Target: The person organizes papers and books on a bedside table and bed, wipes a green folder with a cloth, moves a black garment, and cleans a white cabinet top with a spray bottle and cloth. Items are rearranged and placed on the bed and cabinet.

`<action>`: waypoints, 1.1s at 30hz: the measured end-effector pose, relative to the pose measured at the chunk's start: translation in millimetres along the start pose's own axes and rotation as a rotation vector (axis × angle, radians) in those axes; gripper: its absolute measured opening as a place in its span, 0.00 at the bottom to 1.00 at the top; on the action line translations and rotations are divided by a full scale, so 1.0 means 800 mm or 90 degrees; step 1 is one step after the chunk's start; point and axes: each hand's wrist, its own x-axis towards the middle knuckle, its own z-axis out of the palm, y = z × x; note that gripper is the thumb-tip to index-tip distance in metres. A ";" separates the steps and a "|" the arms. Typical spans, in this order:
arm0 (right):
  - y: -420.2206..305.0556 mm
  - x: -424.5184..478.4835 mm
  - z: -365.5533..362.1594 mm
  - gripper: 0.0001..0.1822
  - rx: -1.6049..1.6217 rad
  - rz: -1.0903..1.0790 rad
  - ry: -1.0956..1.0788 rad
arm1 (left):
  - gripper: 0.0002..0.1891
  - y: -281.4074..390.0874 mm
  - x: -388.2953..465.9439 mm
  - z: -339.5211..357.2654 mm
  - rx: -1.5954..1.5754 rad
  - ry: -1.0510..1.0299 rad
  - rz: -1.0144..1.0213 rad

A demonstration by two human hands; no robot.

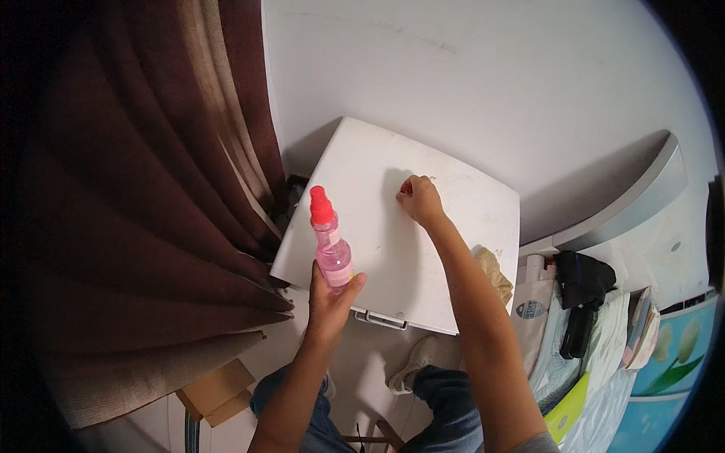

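My left hand [331,297] grips a clear plastic bottle [334,255] around its lower part. The bottle has a stepped red cap [321,206], pink contents and a pale label, and leans slightly left above the near left part of a white cabinet top [362,187]. Farther off, my right hand [421,199] is over the middle of that top with its fingers curled in. A dark reddish patch shows inside the curl, and most of the palm is hidden. A crumpled beige cloth [494,274] lies at the cabinet's right side, partly behind my right forearm.
A brown curtain [170,198] hangs at left, above a cardboard box [218,390]. The cabinet has a metal handle [379,321] in front. At right, a black bag [583,277] and several packages stand beside a curved grey-white panel [628,192]. A wall [481,73] rises behind.
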 end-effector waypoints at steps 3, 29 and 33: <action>-0.001 0.004 -0.006 0.08 -0.003 -0.011 -0.053 | 0.29 -0.007 0.006 0.003 0.038 0.011 0.038; 0.082 0.033 -0.030 0.13 0.049 0.134 -0.073 | 0.31 -0.028 0.023 0.019 0.348 0.071 0.149; 0.075 0.030 -0.032 0.13 0.108 0.175 -0.071 | 0.34 -0.036 0.025 0.012 0.334 0.076 0.160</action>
